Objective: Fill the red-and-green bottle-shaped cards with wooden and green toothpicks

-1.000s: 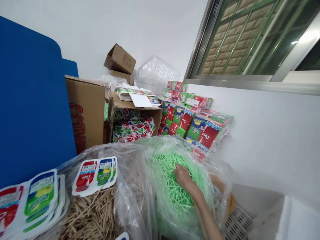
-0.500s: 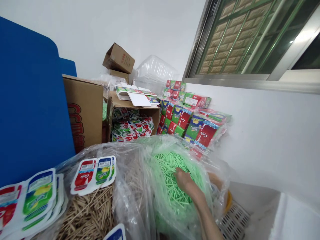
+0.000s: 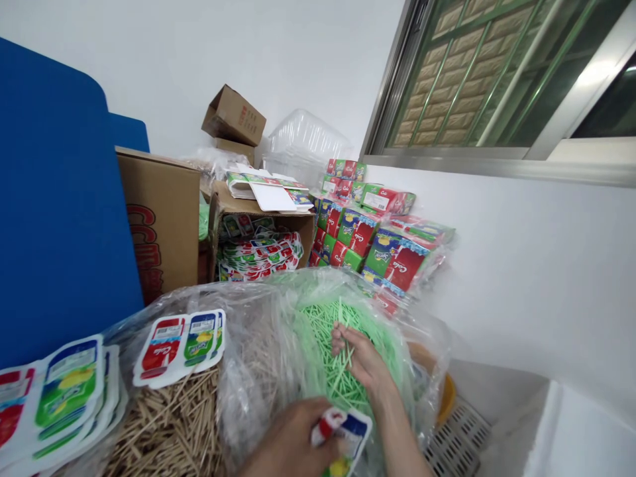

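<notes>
At the bottom centre my left hand is closed around a printed card, folded or curled, with a red part and a blue-green part. My right hand is over a clear bag of pale green sticks, its fingers wrapped round a few green sticks that stand up from the fist. To the left, brown sticks fill another clear bag. Cola-and-lemon printed cards lie on those brown sticks, and a bigger stack of the same cards is at the far left.
An open carton full of printed cards stands behind the bags. Several wrapped Cola boxes are stacked by the wall. A brown carton and a blue panel border the left. A grey crate sits low at right.
My left hand has come into view from below with a printed card. My right hand has lifted and turned from the green sticks, now gripping a few of them.
</notes>
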Available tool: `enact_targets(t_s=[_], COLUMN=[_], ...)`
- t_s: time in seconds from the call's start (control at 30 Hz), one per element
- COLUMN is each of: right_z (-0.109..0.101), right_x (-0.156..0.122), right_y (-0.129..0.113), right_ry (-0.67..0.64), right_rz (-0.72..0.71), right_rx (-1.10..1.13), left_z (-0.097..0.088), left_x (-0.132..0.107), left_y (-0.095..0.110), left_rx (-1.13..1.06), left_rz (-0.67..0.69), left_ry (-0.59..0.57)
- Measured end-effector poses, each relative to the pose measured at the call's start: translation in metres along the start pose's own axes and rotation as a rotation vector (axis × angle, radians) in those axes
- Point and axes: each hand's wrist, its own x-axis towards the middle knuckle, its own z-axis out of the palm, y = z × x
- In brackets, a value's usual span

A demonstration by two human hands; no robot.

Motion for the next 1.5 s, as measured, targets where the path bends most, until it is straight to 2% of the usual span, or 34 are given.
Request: enact_targets(t_s=[0.03, 0.1, 0.2, 0.33, 0.47, 0.57, 0.77, 0.9, 1.1, 1.2, 1.3, 1.43, 1.5], right_z=[0.002, 0.005, 0.007, 0.0, -0.011, -0.017, -0.021, -0.011, 0.002, -0.003, -0.014, -0.027, -0.029], right_x=[-0.003, -0.006, -0.004, 0.007, 0.012, 0.013, 0.02, 0.009, -0.028, -0.038, -0.039, -0.036, -0.036], right_y=[0.0, 0.001, 0.011, 0.03, 0.04, 0.038, 0.0, -0.017, 0.005, 0.016, 0.025, 0.034, 0.035], right_ry=[-0.024, -0.054, -0.043, 0.051, 0.148, 0.206, 0.217, 0.12, -0.03, -0.062, -0.04, 0.021, 0.007], right_rz=[0.038, 0.104, 0.156, 0.132, 0.048, -0.055, -0.23, -0.165, 0.022, 0.075, 0.08, 0.01, -0.006], right_rx=[0.034, 0.083, 0.129, 0.164, 0.2, 0.204, 0.224, 0.261, 0.223, 0.203, 0.177, 0.075, -0.002], left_z=[0.008, 0.022, 0.035, 0.04, 0.038, 0.036, 0.035, 0.033, 0.031, 0.031, 0.029, 0.015, 0.006], left_x=[0.014, 0.037, 0.059, 0.069, 0.068, 0.066, 0.065, 0.067, 0.069, 0.065, 0.06, 0.062, 0.068], left_y=[0.003, 0.004, -0.003, -0.017, -0.021, -0.018, -0.016, -0.012, -0.01, -0.013, -0.013, -0.003, 0.007], left_rx=[0.182, 0.254, 0.286, 0.338, 0.382, 0.425, 0.48, 0.467, 0.462, 0.449, 0.416, 0.322, 0.237], left_rz=[0.12, 0.156, 0.171, 0.171, 0.154, 0.148, 0.147, 0.151, 0.189, 0.2, 0.21, 0.207, 0.217], left_ry=[-0.188, -0.303, -0.416, -0.52, -0.518, -0.534, -0.561, -0.532, -0.534, -0.53, -0.534, -0.542, -0.505])
